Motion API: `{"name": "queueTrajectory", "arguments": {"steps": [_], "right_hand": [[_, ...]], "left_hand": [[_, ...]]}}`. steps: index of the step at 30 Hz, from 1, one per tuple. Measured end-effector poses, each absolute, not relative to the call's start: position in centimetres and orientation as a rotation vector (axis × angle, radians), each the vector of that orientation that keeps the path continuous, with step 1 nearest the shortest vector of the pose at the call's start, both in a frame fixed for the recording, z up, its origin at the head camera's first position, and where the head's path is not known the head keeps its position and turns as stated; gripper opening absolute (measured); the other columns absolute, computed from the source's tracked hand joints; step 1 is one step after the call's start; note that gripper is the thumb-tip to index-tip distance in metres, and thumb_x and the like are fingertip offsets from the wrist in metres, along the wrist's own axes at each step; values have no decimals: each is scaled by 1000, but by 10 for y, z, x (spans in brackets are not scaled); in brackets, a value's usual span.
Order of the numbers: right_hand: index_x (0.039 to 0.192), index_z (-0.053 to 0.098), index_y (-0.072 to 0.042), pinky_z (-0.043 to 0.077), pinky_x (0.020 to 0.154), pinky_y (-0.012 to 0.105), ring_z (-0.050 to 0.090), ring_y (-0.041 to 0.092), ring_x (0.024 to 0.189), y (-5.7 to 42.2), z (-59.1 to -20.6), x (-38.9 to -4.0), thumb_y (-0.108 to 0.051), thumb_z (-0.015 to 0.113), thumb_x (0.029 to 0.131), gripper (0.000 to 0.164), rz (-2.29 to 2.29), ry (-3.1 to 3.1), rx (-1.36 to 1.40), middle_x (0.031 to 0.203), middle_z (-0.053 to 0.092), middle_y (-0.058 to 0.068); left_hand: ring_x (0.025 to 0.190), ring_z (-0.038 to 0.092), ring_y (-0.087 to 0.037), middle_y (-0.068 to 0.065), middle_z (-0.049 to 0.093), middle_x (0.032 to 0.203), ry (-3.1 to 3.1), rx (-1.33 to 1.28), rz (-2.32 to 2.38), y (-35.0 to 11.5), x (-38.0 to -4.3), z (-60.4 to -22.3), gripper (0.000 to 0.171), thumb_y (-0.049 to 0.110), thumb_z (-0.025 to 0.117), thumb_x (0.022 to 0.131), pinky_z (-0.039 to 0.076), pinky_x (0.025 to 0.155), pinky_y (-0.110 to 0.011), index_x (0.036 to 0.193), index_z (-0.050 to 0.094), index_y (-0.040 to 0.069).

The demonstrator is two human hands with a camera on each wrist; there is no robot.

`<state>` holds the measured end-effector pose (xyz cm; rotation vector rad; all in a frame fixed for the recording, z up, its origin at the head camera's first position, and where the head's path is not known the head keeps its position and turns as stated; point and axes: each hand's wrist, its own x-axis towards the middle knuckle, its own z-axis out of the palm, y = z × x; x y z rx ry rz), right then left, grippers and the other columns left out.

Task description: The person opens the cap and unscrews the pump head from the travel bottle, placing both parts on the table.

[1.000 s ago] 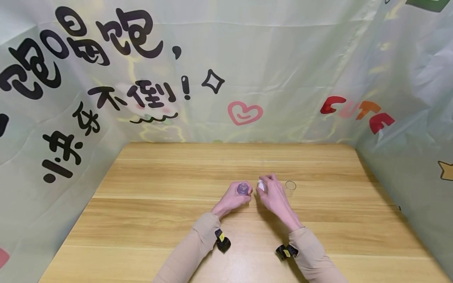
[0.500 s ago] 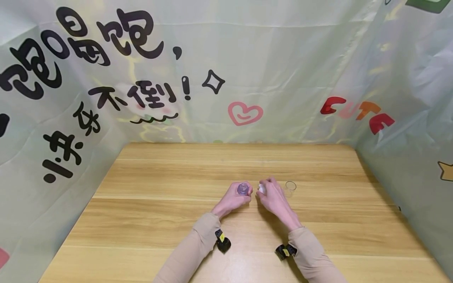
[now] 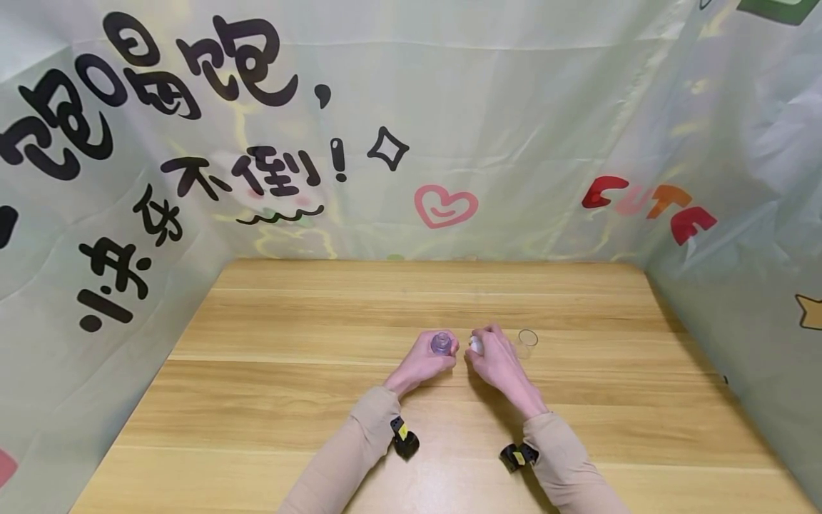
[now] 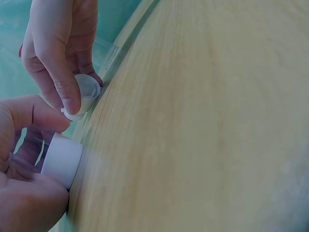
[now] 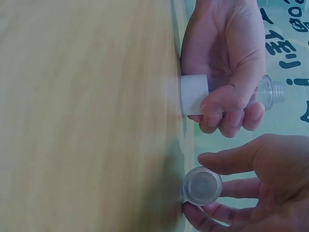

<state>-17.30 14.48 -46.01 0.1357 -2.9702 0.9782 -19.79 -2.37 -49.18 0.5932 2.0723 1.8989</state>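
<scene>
My left hand (image 3: 425,358) grips a clear bottle (image 3: 441,343) upright, its fingers and thumb wrapped round the body. The bottle's white base (image 5: 193,94) is close to the table, and its threaded neck (image 5: 277,92) is uncapped in the right wrist view. A short distance to the right, my right hand (image 3: 496,359) pinches a small white cap (image 3: 476,345) between thumb and fingers, low over the table. In the right wrist view the round end of that cap (image 5: 203,186) faces the camera. The left wrist view shows it as partly translucent.
A clear cup-like piece with a thin dark rim (image 3: 528,331) stands on the wooden table (image 3: 308,343), just right of my right hand. A printed cloth (image 3: 514,128) encloses the table at the back and sides. Both wrists carry small black cameras (image 3: 404,441).
My right hand, with the white cap, has come slightly lower and nearer to me. The left hand and bottle stay in place.
</scene>
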Motion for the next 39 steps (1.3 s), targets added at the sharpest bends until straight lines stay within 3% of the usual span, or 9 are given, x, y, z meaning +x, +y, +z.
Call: {"name": "queueTrajectory", "arguments": {"steps": [15, 28, 31, 35, 39], "right_hand": [[127, 59, 13, 58, 82, 46, 64, 38, 97, 146, -460, -175, -7, 69, 86, 47, 938, -2982, 171, 120, 57, 29], [132, 57, 11, 56, 72, 39, 61, 35, 92, 145, -459, -175, -13, 70, 87, 52, 931, -3005, 164, 122, 57, 30], [134, 55, 10, 56, 70, 38, 61, 35, 93, 144, -459, -174, -14, 69, 88, 54, 952, -3013, 152, 125, 56, 31], [137, 53, 9, 57, 71, 37, 61, 36, 97, 144, -457, -173, -15, 69, 89, 57, 969, -3019, 143, 130, 54, 31], [141, 50, 8, 58, 72, 38, 61, 37, 100, 144, -455, -172, -17, 68, 90, 59, 991, -3025, 143, 134, 52, 30]], "left_hand": [[77, 52, -6, 3, 54, 80, 2066, 598, 1903, -24, -198, -491, 18, -15, 56, 73, 43, 76, -19, 91, 55, -13], [76, 54, -6, -18, 60, 84, 2113, 583, 1923, -23, -198, -494, 20, -16, 57, 69, 45, 77, -20, 89, 59, -11], [77, 55, -7, -23, 62, 87, 2135, 562, 1916, -22, -198, -494, 24, -16, 57, 68, 47, 78, -20, 91, 61, -10], [79, 57, -8, -19, 64, 91, 2110, 520, 1914, -23, -196, -492, 31, -15, 58, 69, 49, 79, -22, 99, 63, -10], [85, 59, -11, -20, 65, 98, 2062, 492, 1939, -23, -195, -489, 36, -13, 66, 72, 52, 85, -25, 108, 62, -10]]}}
